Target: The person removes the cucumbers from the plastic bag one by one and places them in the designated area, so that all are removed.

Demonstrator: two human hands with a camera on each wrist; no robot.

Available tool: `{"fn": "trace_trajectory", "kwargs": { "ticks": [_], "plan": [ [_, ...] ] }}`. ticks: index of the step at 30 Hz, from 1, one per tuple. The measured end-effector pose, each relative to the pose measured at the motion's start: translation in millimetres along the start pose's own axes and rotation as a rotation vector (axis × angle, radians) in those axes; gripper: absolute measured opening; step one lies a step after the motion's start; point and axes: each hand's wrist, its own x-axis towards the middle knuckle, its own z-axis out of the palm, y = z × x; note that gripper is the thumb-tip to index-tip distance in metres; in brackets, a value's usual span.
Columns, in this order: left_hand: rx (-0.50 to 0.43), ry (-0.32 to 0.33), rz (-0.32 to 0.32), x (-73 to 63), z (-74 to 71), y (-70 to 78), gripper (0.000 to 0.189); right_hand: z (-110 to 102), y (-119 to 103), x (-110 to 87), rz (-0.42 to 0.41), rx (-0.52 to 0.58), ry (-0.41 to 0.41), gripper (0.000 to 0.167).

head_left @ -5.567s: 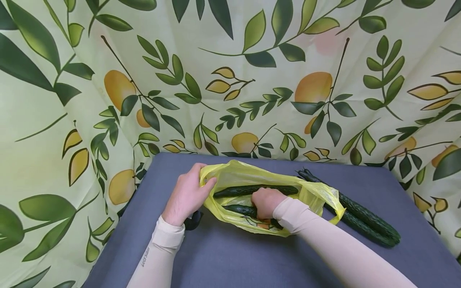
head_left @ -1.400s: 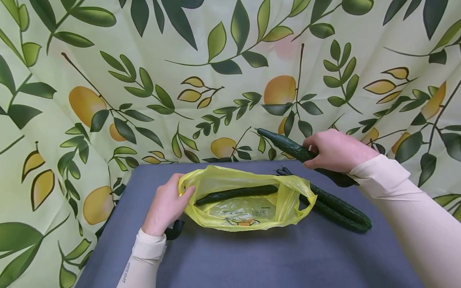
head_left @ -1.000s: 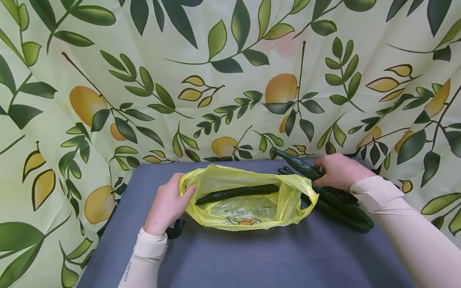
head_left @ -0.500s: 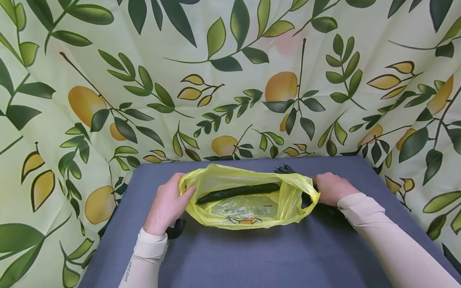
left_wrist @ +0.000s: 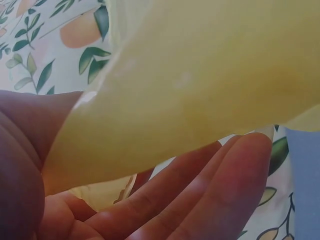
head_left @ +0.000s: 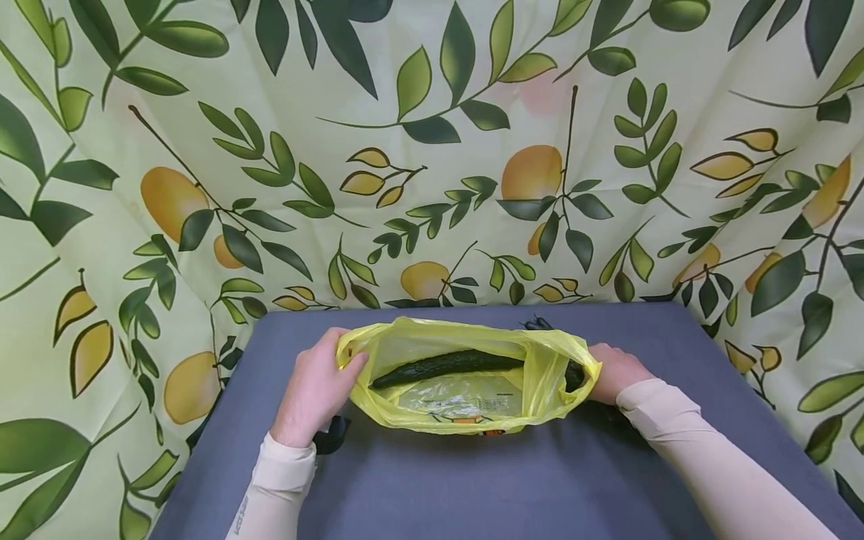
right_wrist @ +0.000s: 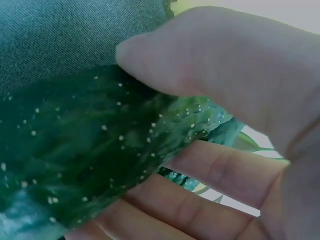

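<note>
A yellow plastic bag (head_left: 448, 425) lies with its mouth spread toward me. My left hand (head_left: 313, 390) pinches the left rim between thumb and fingers; in the left wrist view the film (left_wrist: 165, 100) runs between them. Inside the bag rests one dark green cucumber (head_left: 448, 364). At the bag's right end my right hand (head_left: 617, 373) holds another cucumber (right_wrist: 75, 145), thumb on one side and fingers round the other. The head view mostly hides that cucumber behind hand and bag. Thin stem ends of cucumbers (head_left: 538, 323) poke out behind the bag.
The grey-blue cloth-covered table (head_left: 459, 487) extends in front and to both sides. A curtain (head_left: 432, 172) printed with leaves and fruit hangs behind its back edge. Under the left wrist is a small black object (head_left: 332, 436).
My right hand took a cucumber out of the bag, lowered it onto those at the right, then shifted left and down to the bag's handle. My left hand keeps its hold on the rim.
</note>
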Motion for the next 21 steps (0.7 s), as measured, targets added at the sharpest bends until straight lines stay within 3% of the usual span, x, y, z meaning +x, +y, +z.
{"fn": "trace_trajectory", "kwargs": {
  "ticks": [4, 8, 21],
  "plan": [
    [0.0, 0.002, 0.005, 2.0, 1.1, 1.3, 0.035, 2, 3, 1.8, 0.009, 0.011, 0.031, 0.022],
    [0.01, 0.004, 0.006, 1.6, 0.5, 1.2, 0.035, 0, 6, 5.8, -0.011, -0.05, 0.037, 0.021],
    [0.017, -0.01, 0.0, 1.0, 3.1, 0.9, 0.036, -8, 6, 8.3, 0.012, -0.041, -0.057, 0.026]
  ]
}}
